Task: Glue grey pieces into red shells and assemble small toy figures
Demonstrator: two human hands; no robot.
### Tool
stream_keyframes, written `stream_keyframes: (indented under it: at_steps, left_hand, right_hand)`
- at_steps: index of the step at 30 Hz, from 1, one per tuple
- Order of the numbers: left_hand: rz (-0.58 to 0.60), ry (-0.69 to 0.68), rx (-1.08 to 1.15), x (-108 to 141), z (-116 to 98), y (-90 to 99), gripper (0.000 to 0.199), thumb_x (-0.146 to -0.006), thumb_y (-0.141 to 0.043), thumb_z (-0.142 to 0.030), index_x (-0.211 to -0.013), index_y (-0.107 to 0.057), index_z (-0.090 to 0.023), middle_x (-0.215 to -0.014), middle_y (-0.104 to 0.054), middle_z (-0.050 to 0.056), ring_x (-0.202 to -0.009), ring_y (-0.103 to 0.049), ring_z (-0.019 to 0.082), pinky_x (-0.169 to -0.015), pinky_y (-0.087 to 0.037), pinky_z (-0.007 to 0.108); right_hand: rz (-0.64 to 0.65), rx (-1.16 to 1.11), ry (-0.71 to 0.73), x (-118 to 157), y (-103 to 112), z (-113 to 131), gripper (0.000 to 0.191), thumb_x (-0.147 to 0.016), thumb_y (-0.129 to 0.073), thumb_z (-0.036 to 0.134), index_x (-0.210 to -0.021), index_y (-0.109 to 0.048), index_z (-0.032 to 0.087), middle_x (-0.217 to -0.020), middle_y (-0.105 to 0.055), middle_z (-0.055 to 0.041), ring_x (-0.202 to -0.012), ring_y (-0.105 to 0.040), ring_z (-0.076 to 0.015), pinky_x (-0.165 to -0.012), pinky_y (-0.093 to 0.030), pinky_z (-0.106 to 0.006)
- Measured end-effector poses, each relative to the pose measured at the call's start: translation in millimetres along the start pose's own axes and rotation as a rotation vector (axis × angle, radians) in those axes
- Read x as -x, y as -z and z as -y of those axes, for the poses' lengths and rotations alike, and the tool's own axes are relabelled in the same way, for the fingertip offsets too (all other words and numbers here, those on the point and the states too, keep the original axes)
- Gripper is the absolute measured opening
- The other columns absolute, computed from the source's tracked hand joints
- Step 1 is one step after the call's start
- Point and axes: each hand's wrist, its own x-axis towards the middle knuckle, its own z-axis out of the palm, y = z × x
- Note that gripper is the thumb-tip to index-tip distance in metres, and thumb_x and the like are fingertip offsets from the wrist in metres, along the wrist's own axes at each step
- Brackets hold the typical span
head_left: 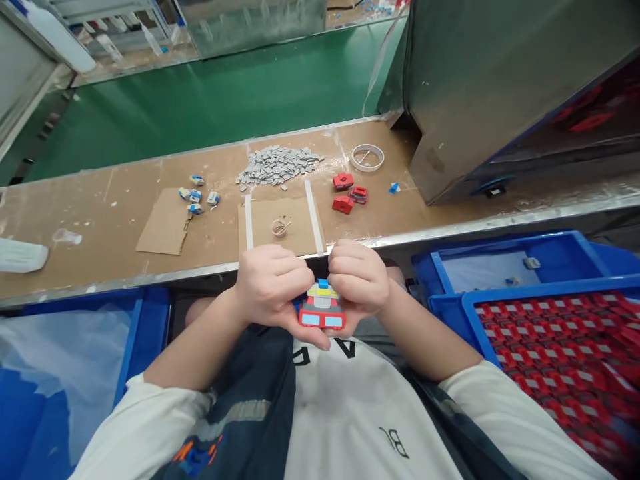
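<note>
Close to my chest, my left hand (275,287) and my right hand (357,283) grip one small toy part (323,305) from both sides. It is red with light-blue windows, grey and yellow areas and a blue piece on top. Both hands have curled fingers, and the thumbs lie along its sides. On the bench ahead lie a few red toy parts (343,203), several white, blue and yellow parts (195,195) and a heap of small grey pieces (279,165). A small cup (279,229) with a stick in it stands on a taped cardboard sheet (295,210).
A tape roll (354,160) and a tiny blue piece (395,188) lie toward the right of the bench. Below right, a blue crate (473,320) holds rows of red parts. Another blue bin (131,347) sits at left. A green conveyor belt (225,97) runs behind.
</note>
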Motion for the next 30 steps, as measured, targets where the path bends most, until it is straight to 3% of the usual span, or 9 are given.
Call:
stream_keyframes:
  at_steps: [5,9,16,22,30]
  left_hand:
    - [-0.060,-0.054,0.013,-2.2,1.9,1.3,0.070,-0.087,-0.051,-0.088,-0.061,-0.044,-0.023,-0.052,-0.041,-0.003,-0.048,-0.035,0.013,-0.054,-0.029,0.033]
    - [-0.069,0.028,0.040,-2.1,-2.1,-1.4,0.069,-0.090,-0.045,-0.086,-0.060,-0.043,-0.023,-0.052,-0.038,-0.003,-0.048,-0.034,0.013,-0.054,-0.029,0.033]
    - [-0.061,0.302,0.151,-7.1,-16.8,-3.6,0.065,-0.102,-0.039,-0.070,-0.059,-0.037,-0.022,-0.051,-0.035,-0.003,-0.048,-0.030,0.012,-0.051,-0.023,0.031]
    - [0.012,0.376,0.204,-12.4,-14.7,-0.6,0.066,-0.104,-0.040,-0.068,-0.059,-0.043,-0.020,-0.050,-0.040,-0.003,-0.045,-0.035,0.010,-0.047,-0.025,0.027]
    - [0.022,0.475,0.244,12.3,-3.6,-10.4,0.054,-0.104,-0.045,-0.059,-0.067,-0.055,-0.021,-0.056,-0.053,-0.001,-0.049,-0.048,0.014,-0.049,-0.034,0.028]
  right_hand:
    - [-0.005,0.012,0.043,-1.4,0.1,-4.8,0.061,-0.089,-0.059,0.079,-0.066,-0.046,0.025,-0.065,-0.030,0.0030,-0.057,-0.032,-0.0162,-0.058,-0.023,-0.035]
    - [-0.017,-0.010,-0.018,4.2,-4.3,-4.7,0.060,-0.088,-0.060,0.079,-0.067,-0.045,0.025,-0.067,-0.030,0.0026,-0.058,-0.030,-0.0162,-0.060,-0.025,-0.034]
    - [0.036,0.000,-0.356,17.9,-20.1,5.8,0.059,-0.083,-0.059,0.079,-0.069,-0.038,0.026,-0.067,-0.033,0.0022,-0.061,-0.037,-0.0164,-0.060,-0.035,-0.033]
    - [0.011,-0.082,-0.474,23.8,-30.0,-0.5,0.062,-0.085,-0.058,0.081,-0.070,-0.034,0.027,-0.065,-0.035,0.0031,-0.062,-0.042,-0.0160,-0.062,-0.042,-0.032]
    - [0.291,-0.077,-0.541,20.0,-32.4,-10.3,0.069,-0.080,-0.070,0.081,-0.070,-0.028,0.027,-0.066,-0.038,0.0038,-0.067,-0.049,-0.0147,-0.069,-0.046,-0.030]
